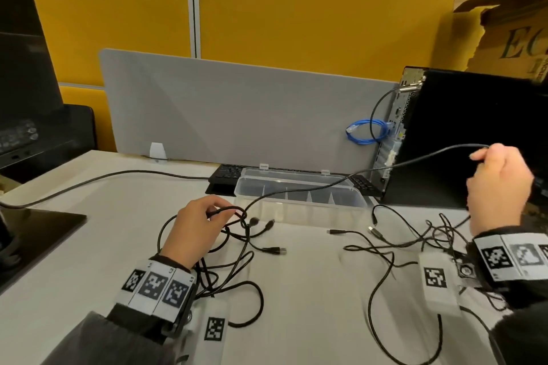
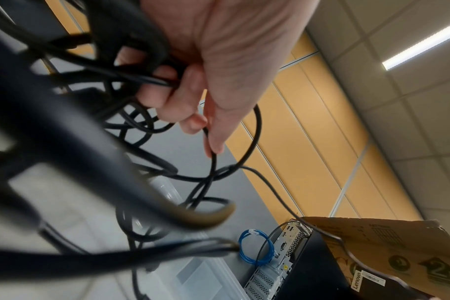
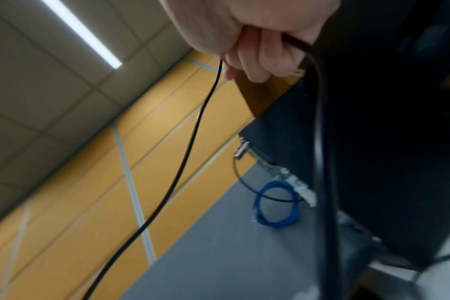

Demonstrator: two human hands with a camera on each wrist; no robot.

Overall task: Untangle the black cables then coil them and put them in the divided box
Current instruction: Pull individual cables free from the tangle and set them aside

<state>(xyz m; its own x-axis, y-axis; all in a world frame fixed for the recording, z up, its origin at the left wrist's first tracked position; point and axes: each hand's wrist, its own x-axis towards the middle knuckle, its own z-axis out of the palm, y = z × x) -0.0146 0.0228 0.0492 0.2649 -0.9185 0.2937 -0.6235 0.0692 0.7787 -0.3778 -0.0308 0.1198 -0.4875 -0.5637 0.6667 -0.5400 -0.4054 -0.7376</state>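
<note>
Cables of thin black rubbery cord [image 1: 237,249] lie in a loose snarl on the pale desk top [image 1: 311,305] toward its near edge, with a second scatter of them near the right edge; they look light, limp and a little grippy, so a pull will likely tighten any crossing rather than slide it free. The left hand [image 1: 194,234] rests on the snarl with its fingers [image 2: 164,101] curled round several strands at the knot. The right hand [image 1: 498,187] is raised in front of the black upright computer case [image 1: 474,139], fist closed round one strand [image 1: 370,170] that runs taut from the knot over the clear plastic divided box [image 1: 299,210]. Best hold, I judge, is close to the crossing or behind a plug, not mid-span. The box sits toward the far edge, in front of a black keyboard [image 1: 228,172] and grey screen panel [image 1: 237,109], lid open, compartments bare as far as visible. Open room lies across the middle and near edge; the case crowds the right, a black monitor base [image 1: 38,222] the left.
</note>
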